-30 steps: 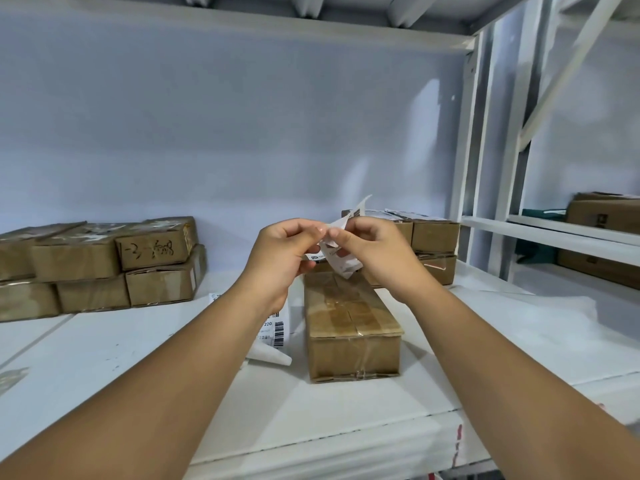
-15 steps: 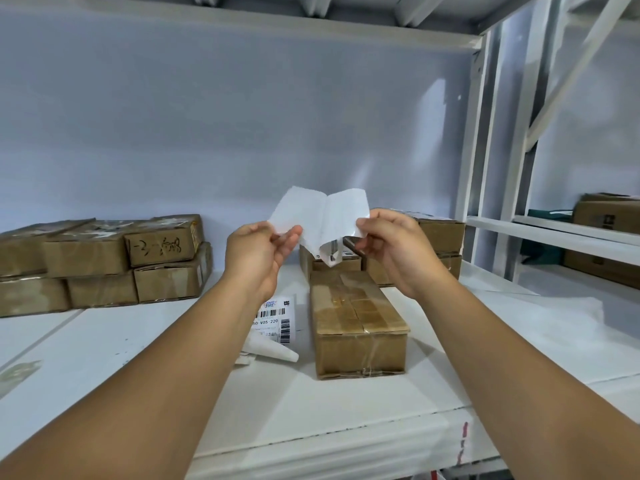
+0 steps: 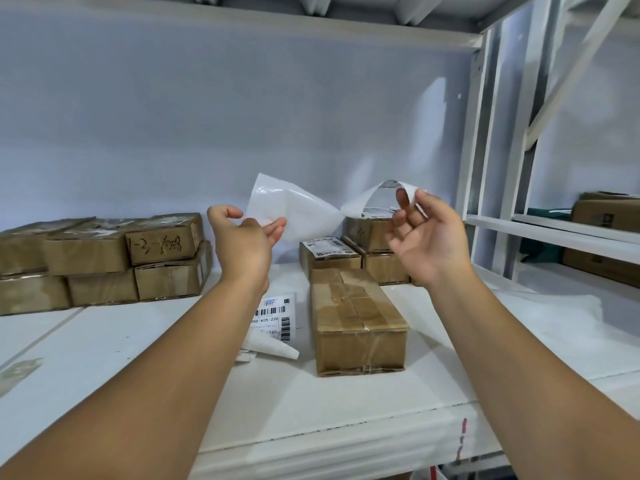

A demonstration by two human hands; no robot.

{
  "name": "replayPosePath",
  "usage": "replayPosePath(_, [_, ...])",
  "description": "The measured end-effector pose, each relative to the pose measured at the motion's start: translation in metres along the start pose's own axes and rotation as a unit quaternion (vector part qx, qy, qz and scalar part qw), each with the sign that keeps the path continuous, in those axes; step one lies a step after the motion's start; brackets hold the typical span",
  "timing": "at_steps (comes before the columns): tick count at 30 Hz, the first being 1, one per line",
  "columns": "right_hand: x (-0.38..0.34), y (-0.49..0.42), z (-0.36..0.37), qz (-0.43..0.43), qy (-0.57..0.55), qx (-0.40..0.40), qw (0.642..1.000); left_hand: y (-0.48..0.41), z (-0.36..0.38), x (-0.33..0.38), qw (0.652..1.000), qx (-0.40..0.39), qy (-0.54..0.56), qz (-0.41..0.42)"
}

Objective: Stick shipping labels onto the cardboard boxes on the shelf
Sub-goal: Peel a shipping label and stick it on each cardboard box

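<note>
Both hands are raised above the white shelf [image 3: 138, 344]. My left hand [image 3: 244, 237] pinches the glossy white backing sheet [image 3: 291, 211] by its lower edge. My right hand [image 3: 427, 237] holds the peeled shipping label [image 3: 377, 199], which curls over my fingertips; the two sheets still meet at one corner between my hands. Below them a plain brown cardboard box [image 3: 356, 323] lies lengthwise on the shelf with no label on its taped top. Behind it stands a labelled box [image 3: 329, 252].
A stack of brown boxes [image 3: 104, 258] fills the shelf's left rear, and more boxes [image 3: 377, 258] are stacked behind my right hand. Loose printed labels [image 3: 272, 323] lie beside the plain box. White uprights [image 3: 485, 133] bound the right; further boxes [image 3: 606, 237] sit beyond.
My hands have drawn apart and risen, peeling the label away from its backing sheet. A second ago both pinched the folded sheet together above the plain box.
</note>
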State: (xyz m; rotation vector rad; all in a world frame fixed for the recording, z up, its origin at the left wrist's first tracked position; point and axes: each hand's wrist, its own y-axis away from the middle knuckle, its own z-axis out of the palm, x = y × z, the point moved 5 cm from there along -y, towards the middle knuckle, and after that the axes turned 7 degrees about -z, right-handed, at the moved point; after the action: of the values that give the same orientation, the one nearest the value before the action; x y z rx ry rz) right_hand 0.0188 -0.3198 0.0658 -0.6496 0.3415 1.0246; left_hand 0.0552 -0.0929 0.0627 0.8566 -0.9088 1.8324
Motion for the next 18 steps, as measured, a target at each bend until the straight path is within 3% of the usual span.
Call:
replayPosePath(4, [-0.006,-0.003,-0.004,-0.023,-0.035,0.016,0.999,-0.001,0.001,0.007,0.995,0.009,-0.061,0.078])
replayPosePath(7, [-0.006,-0.003,-0.002,-0.028,-0.032,0.003,0.999,-0.007,-0.003,0.003,0.992,0.027,-0.097,0.070])
replayPosePath(10, [-0.004,-0.002,0.000,-0.024,-0.019,-0.017,0.999,-0.004,-0.004,0.012,0.970,0.049,-0.203,0.121])
replayPosePath(14, [0.002,0.001,0.010,-0.012,0.030,-0.080,0.996,0.027,0.018,0.022,0.911,-0.059,-0.311,0.266])
replayPosePath(18, [0.019,0.009,0.020,0.021,0.143,-0.193,0.970,0.052,0.034,0.022,0.811,-0.138,-0.375,0.428])
